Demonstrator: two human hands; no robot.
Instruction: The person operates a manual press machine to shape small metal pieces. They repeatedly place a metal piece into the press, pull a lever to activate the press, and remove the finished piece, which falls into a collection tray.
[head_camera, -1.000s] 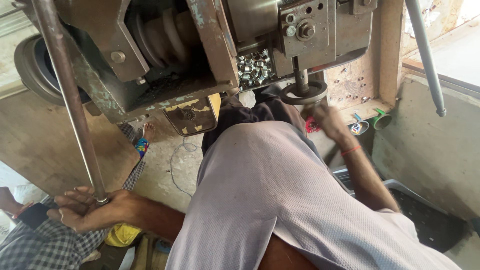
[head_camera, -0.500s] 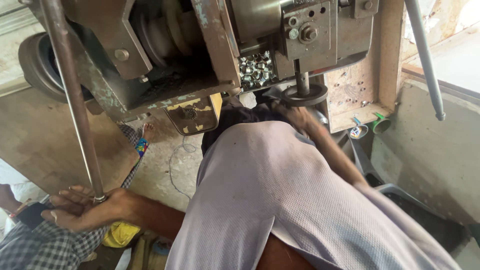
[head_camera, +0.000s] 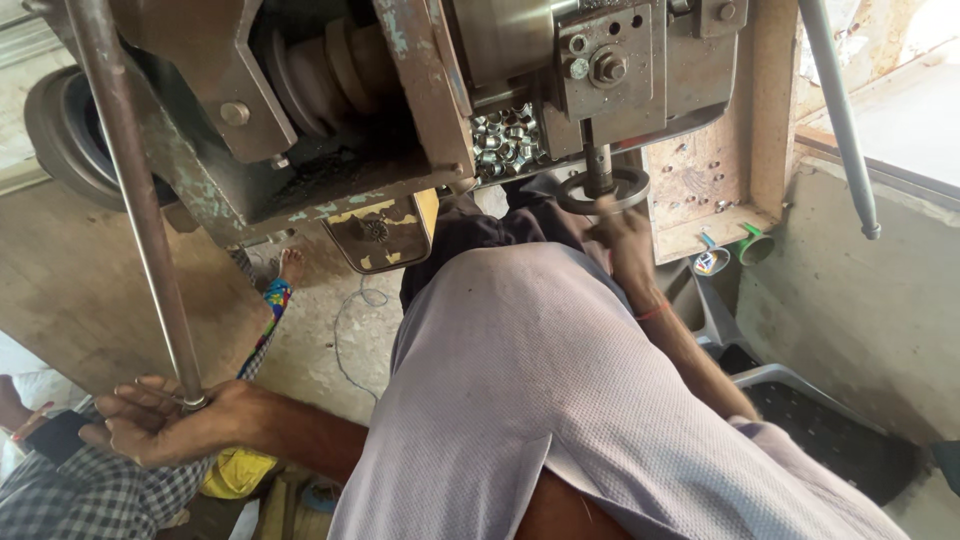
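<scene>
My left hand (head_camera: 150, 425) is at the lower left, its fingers loosely curled around the bottom end of a long steel lever rod (head_camera: 135, 200) that slants up to the machine. My right hand (head_camera: 622, 228) reaches forward past my grey shirt and grips the rim of a small dark handwheel (head_camera: 600, 188) on a vertical spindle under the old green-grey machine (head_camera: 330, 130). A heap of small shiny metal rings (head_camera: 505, 140) lies in the machine just left of the spindle.
A second steel rod (head_camera: 838, 120) hangs at the right beside a concrete wall. A green cup (head_camera: 755, 245) and a black plastic crate (head_camera: 830, 430) lie below the wheel. Another person's checked cloth (head_camera: 60, 500) and a bare foot (head_camera: 290, 265) are at the left.
My right hand has shifted slightly left and closed in on the handwheel. My left hand has stayed on the rod's end, and the view has tilted a little.
</scene>
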